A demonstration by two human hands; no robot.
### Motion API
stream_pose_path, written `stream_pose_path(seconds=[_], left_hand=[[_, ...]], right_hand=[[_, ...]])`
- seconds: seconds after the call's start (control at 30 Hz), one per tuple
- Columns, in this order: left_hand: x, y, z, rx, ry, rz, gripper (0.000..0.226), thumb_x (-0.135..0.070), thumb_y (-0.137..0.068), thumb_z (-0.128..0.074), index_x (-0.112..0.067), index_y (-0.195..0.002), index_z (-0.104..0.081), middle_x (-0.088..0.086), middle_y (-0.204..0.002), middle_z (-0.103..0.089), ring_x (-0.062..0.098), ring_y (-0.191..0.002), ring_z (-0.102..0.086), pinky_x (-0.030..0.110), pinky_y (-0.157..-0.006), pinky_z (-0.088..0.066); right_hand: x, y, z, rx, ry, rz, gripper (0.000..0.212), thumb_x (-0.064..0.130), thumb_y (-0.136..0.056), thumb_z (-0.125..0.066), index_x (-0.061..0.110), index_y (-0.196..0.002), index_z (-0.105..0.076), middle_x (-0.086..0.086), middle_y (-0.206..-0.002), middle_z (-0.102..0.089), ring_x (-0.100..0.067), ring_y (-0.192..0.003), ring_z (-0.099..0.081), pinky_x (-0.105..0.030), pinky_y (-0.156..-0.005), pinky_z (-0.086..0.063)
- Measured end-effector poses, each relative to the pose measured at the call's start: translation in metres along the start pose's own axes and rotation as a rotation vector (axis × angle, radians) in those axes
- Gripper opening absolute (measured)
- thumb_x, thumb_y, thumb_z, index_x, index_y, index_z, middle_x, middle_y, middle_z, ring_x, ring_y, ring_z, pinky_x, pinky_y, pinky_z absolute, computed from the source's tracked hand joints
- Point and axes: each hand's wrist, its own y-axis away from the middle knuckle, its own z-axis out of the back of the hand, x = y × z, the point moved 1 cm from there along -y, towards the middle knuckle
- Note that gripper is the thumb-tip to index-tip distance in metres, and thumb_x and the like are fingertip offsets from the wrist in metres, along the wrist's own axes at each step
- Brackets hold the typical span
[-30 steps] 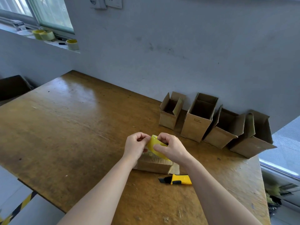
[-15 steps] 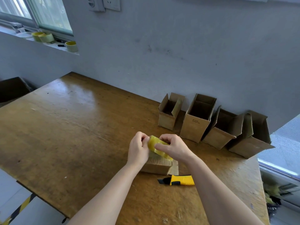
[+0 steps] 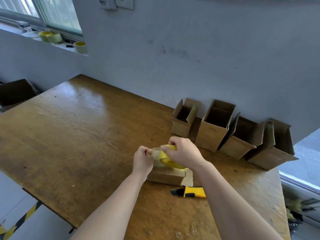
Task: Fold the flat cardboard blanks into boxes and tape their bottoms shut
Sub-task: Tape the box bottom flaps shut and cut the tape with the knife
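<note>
Spare rolls [image 3: 50,36] sat on the window sill, beyond the far left corner of the desk [image 3: 69,135]. Right of the desk's middle, the left hand [image 3: 142,161] had its fingers curled tight, pinching the free end of the tape strip [image 3: 155,153]. That clear strip ran a short way to the yellow tape roll [image 3: 168,158], which the right hand [image 3: 183,153] gripped with fingers wrapped over its top. Both hands worked just above the box [image 3: 166,177], which lay low on the desk under the roll, apparently bottom up. Just beside it, toward the near edge, lay a utility knife [image 3: 192,192]. Along the far edge toward the far right corner, four folded boxes [image 3: 214,125] stood open-topped against the wall.

The step in hand looked to be drawing out tape for the bottom seam. Doing it well would mean pulling a length that overruns the seam at both ends and keeping it taut so it cannot fold onto itself. One end should land on a side wall first. The strip should then be laid centred where the flaps meet and smoothed flat before the knife cuts it. The flaps should sit flush first, or the tape will bridge a gap.
</note>
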Motion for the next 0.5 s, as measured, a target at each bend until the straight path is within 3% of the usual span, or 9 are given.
stream_pose_path(seconds=[0.07, 0.17, 0.3, 0.5], left_hand=[[0.000, 0.000, 0.002, 0.008, -0.016, -0.014, 0.013, -0.015, -0.097, -0.048, -0.014, -0.086, -0.054, 0.004, -0.089, -0.060, 0.016, -0.082, -0.059, 0.020, -0.059, -0.044], [-0.001, -0.001, 0.002, 0.015, -0.037, -0.004, 0.013, -0.014, -0.097, -0.046, -0.013, -0.087, -0.055, 0.007, -0.092, -0.061, 0.019, -0.084, -0.061, 0.021, -0.059, -0.044], [-0.002, -0.006, 0.004, 0.030, -0.038, 0.060, 0.016, -0.017, -0.100, -0.041, -0.011, -0.096, -0.056, 0.008, -0.099, -0.061, 0.023, -0.093, -0.061, 0.031, -0.073, -0.055], [0.001, -0.008, 0.008, 0.023, -0.051, 0.118, 0.017, -0.015, -0.099, -0.041, -0.010, -0.092, -0.056, 0.010, -0.098, -0.060, 0.024, -0.091, -0.060, 0.036, -0.075, -0.054]], right_hand=[[-0.007, 0.000, 0.004, -0.036, 0.097, -0.025, 0.035, 0.058, -0.087, -0.055, 0.025, -0.077, -0.056, 0.010, -0.069, -0.056, -0.006, -0.065, -0.054, -0.019, -0.050, -0.036], [-0.023, 0.002, 0.015, 0.037, 0.038, -0.084, 0.034, 0.061, -0.084, -0.057, 0.028, -0.082, -0.064, 0.014, -0.076, -0.060, -0.004, -0.071, -0.056, -0.021, -0.052, -0.038], [-0.032, 0.003, 0.018, 0.024, -0.018, -0.132, 0.029, 0.062, -0.084, -0.055, 0.035, -0.089, -0.066, 0.016, -0.080, -0.063, -0.005, -0.076, -0.058, -0.024, -0.057, -0.044], [-0.011, -0.001, 0.000, -0.102, 0.256, -0.022, 0.040, 0.059, -0.085, -0.053, 0.025, -0.097, -0.070, 0.010, -0.075, -0.060, -0.007, -0.065, -0.053, -0.019, -0.047, -0.035]])
